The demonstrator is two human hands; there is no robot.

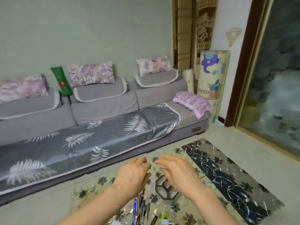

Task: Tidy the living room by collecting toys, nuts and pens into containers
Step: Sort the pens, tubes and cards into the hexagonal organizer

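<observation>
Both of my hands hover over a low table (235,181) covered with a shiny floral sheet. My left hand (132,173) has its fingers spread and holds nothing. My right hand (177,171) is beside it, fingers apart and empty too. Under and between the wrists sits a hexagonal divided container (167,189), partly hidden by my right hand. Several pens (140,208) lie blurred on the table below my left wrist, near the bottom edge of the view.
A long grey sofa (103,111) with a leaf-print cover and purple floral pillows (91,73) runs along the wall behind the table. A rolled play mat (212,85) stands at the sofa's right end. A glass sliding door (276,88) fills the right side.
</observation>
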